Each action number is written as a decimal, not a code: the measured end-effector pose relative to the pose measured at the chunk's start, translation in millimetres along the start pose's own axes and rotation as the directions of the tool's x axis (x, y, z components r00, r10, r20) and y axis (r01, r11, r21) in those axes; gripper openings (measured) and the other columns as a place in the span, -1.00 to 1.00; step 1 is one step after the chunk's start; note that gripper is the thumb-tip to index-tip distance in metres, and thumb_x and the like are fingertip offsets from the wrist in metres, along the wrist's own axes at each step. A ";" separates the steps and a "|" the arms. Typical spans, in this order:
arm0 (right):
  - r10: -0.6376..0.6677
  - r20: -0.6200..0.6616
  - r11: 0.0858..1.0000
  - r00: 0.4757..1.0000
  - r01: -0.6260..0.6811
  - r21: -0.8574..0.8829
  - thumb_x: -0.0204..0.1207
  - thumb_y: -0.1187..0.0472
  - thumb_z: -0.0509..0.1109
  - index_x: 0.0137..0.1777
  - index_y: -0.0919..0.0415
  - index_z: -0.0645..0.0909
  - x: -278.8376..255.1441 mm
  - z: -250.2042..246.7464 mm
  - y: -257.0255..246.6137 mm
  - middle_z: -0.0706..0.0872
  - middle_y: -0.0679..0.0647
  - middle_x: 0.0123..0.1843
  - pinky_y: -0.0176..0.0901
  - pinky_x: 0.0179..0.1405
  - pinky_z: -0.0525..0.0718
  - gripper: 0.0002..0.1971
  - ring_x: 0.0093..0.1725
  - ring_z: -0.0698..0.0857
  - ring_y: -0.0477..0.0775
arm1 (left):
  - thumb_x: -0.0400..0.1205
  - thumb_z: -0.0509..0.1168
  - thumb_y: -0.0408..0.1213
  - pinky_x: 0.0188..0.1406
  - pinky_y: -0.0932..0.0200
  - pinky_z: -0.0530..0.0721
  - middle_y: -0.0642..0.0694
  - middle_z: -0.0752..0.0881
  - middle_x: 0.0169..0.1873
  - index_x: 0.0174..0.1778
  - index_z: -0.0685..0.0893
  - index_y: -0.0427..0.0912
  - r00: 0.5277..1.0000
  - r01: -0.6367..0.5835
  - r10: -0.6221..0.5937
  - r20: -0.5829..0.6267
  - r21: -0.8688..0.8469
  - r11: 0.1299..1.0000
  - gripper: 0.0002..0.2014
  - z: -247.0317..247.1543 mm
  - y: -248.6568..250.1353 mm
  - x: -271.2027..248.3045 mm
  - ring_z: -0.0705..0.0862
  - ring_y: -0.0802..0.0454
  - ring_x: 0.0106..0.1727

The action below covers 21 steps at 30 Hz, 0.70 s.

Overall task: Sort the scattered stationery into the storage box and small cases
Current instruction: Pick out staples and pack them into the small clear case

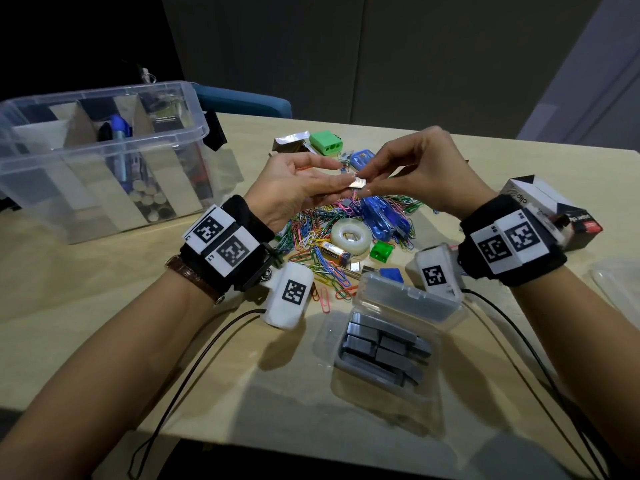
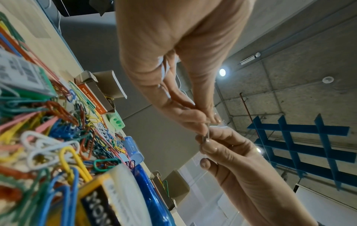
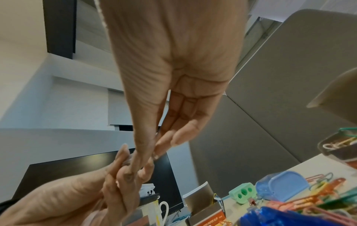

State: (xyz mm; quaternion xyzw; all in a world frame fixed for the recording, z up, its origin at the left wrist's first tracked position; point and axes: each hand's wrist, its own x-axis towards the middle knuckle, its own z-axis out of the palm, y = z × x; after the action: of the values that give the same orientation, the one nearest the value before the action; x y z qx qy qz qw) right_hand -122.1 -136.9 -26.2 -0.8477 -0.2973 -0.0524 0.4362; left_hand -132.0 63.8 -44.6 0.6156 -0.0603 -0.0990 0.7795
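Observation:
Above the pile, my left hand (image 1: pixel 343 177) and right hand (image 1: pixel 364 184) meet and both pinch a small silver staple strip (image 1: pixel 357 183) between thumb and fingertips. In the left wrist view the staple strip (image 2: pixel 206 135) shows only as a thin metal edge between the two hands' fingertips (image 2: pixel 201 126). The right wrist view hides it behind the touching fingers (image 3: pixel 142 159). A small clear case (image 1: pixel 431 386) lies open near me, with several grey staple strips (image 1: pixel 381 351) inside and its lid (image 1: pixel 408 299) tipped back. The clear storage box (image 1: pixel 114 144) with cardboard dividers stands at the far left.
Coloured paper clips (image 1: pixel 311 233) are heaped mid-table with a tape roll (image 1: pixel 350 237), blue stapler (image 1: pixel 384 216), battery (image 1: pixel 332 252) and a green sharpener (image 1: pixel 325 142). Paper clip boxes (image 1: pixel 554 216) sit at the right. Another clear case (image 1: pixel 616 278) lies at the right edge.

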 end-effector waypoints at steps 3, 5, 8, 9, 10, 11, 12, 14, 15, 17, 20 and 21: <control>-0.013 -0.023 0.999 1.000 0.012 -0.041 0.27 0.26 0.68 -0.08 0.21 0.79 0.2 -0.7 -0.4 0.82 0.01 -0.17 -0.39 -0.16 0.71 -0.78 -0.19 0.81 -0.11 | 0.32 0.50 -0.45 -0.38 0.35 0.73 -0.21 0.83 -0.29 0.10 0.60 -0.39 1.000 -0.006 0.006 -0.004 0.002 1.000 -0.57 -1.1 -0.5 0.8 0.82 0.02 -0.31; -0.026 -0.044 0.996 0.999 0.023 -0.086 0.29 0.24 0.68 -0.07 0.17 0.80 0.5 -0.8 -1.0 0.82 -0.03 -0.17 -0.41 -0.17 0.70 -0.78 -0.19 0.80 -0.13 | 0.32 0.50 -0.46 -0.38 0.35 0.74 -0.21 0.83 -0.30 0.08 0.59 -0.36 1.000 -0.009 0.009 -0.011 0.002 1.000 -0.58 -1.5 -0.2 1.2 0.82 0.01 -0.31; -0.059 -0.045 0.983 0.997 0.051 -0.178 0.31 0.20 0.68 -0.06 0.12 0.81 0.9 -0.3 -4.4 0.82 -0.04 -0.17 -0.40 -0.18 0.72 -0.79 -0.20 0.80 -0.13 | 0.39 0.48 -0.53 -0.39 0.34 0.74 -0.24 0.82 -0.31 0.07 0.56 -0.35 1.000 -0.006 0.006 -0.019 0.004 1.000 -0.64 -1.6 -0.2 1.8 0.82 0.00 -0.32; -0.077 -0.034 0.973 0.996 0.067 -0.223 0.31 0.20 0.68 -0.06 0.14 0.81 0.9 -0.5 -5.5 0.82 -0.03 -0.17 -0.40 -0.18 0.72 -0.79 -0.21 0.80 -0.13 | 0.39 0.48 -0.54 -0.38 0.32 0.75 -0.25 0.82 -0.30 0.07 0.55 -0.35 1.000 -0.004 0.004 -0.020 0.004 1.000 -0.63 -1.5 -0.4 2.1 0.82 -0.01 -0.33; -0.096 -0.016 0.958 0.995 0.088 -0.272 0.33 0.19 0.67 -0.05 0.15 0.82 0.8 -1.4 -6.6 0.82 -0.02 -0.17 -0.41 -0.18 0.73 -0.80 -0.21 0.80 -0.14 | 0.38 0.48 -0.54 -0.37 0.31 0.76 -0.26 0.82 -0.29 0.07 0.55 -0.35 1.000 -0.002 0.002 -0.018 0.005 1.000 -0.63 -1.2 -0.7 2.0 0.82 -0.01 -0.32; -0.113 0.005 0.943 0.994 0.109 -0.314 0.35 0.19 0.66 -0.05 0.17 0.82 0.6 -2.8 -7.7 0.82 -0.01 -0.16 -0.40 -0.18 0.73 -0.80 -0.21 0.79 -0.14 | 0.38 0.48 -0.54 -0.35 0.29 0.77 -0.26 0.82 -0.29 0.06 0.55 -0.35 1.000 -0.002 0.002 -0.012 0.010 1.000 -0.63 -1.0 -0.8 1.9 0.82 -0.02 -0.32; -0.125 0.020 0.931 0.992 0.125 -0.344 0.37 0.19 0.65 -0.04 0.18 0.82 0.5 -4.4 -8.8 0.82 -0.01 -0.16 -0.39 -0.18 0.73 -0.81 -0.20 0.79 -0.14 | 0.39 0.47 -0.54 -0.33 0.27 0.78 -0.26 0.82 -0.30 0.06 0.55 -0.35 1.000 -0.003 0.003 -0.007 0.021 1.000 -0.64 -0.7 -0.7 1.8 0.82 -0.02 -0.32; -0.135 0.027 0.917 0.990 0.135 -0.375 0.39 0.20 0.63 -0.03 0.20 0.81 0.3 -7.8 -10.4 0.82 0.00 -0.16 -0.35 -0.19 0.73 -0.82 -0.20 0.78 -0.13 | 0.40 0.48 -0.52 -0.31 0.25 0.79 -0.26 0.82 -0.28 0.09 0.57 -0.37 1.000 -0.015 0.014 0.005 0.073 0.997 -0.64 -0.7 0.8 1.5 0.83 -0.03 -0.28; -0.134 0.022 0.914 0.991 0.132 -0.383 0.39 0.21 0.63 -0.03 0.20 0.81 0.1 -9.3 -11.0 0.82 0.01 -0.16 -0.34 -0.19 0.73 -0.82 -0.19 0.78 -0.13 | 0.38 0.49 -0.48 -0.29 0.23 0.79 -0.26 0.83 -0.24 0.10 0.60 -0.39 1.000 -0.031 0.030 0.007 0.123 0.992 -0.62 -0.8 1.7 1.6 0.83 -0.03 -0.25; -0.129 0.009 0.914 0.992 0.122 -0.387 0.39 0.21 0.63 -0.03 0.19 0.80 -0.6 -11.3 -11.8 0.81 0.00 -0.16 -0.34 -0.19 0.74 -0.82 -0.19 0.78 -0.13 | 0.33 0.53 -0.33 -0.21 0.15 0.80 -0.29 0.82 -0.14 0.05 0.67 -0.36 0.995 -0.100 0.096 0.028 0.269 0.958 -0.61 -1.3 5.2 -0.1 0.83 -0.05 -0.15; -0.118 -0.027 0.919 0.993 0.098 -0.382 0.39 0.21 0.63 -0.05 0.20 0.80 -3.7 -15.5 -10.9 0.80 -0.03 -0.18 -0.35 -0.21 0.74 -0.83 -0.20 0.78 -0.15 | 0.33 0.54 -0.17 -0.05 -0.07 0.79 -0.30 0.82 -0.10 -0.02 0.76 -0.31 0.968 -0.244 0.178 0.175 0.503 0.829 -0.63 -0.2 16.9 -8.0 0.81 -0.12 -0.07; -0.110 -0.040 0.921 0.993 0.087 -0.380 0.39 0.21 0.63 -0.05 0.21 0.80 -4.8 -17.1 -10.3 0.79 -0.04 -0.18 -0.36 -0.21 0.74 -0.83 -0.20 0.78 -0.17 | 0.34 0.53 -0.16 0.01 -0.16 0.78 -0.28 0.82 -0.10 0.00 0.77 -0.32 0.952 -0.272 0.133 0.276 0.561 0.782 -0.61 0.7 21.9 -11.2 0.81 -0.17 -0.04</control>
State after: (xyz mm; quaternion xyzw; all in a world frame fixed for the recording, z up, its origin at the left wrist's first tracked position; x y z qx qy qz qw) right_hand -128.8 -147.7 -10.1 -0.8977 -0.3105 -0.1561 0.2708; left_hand -141.3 70.6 -22.8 0.8027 -0.2409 -0.0583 0.5424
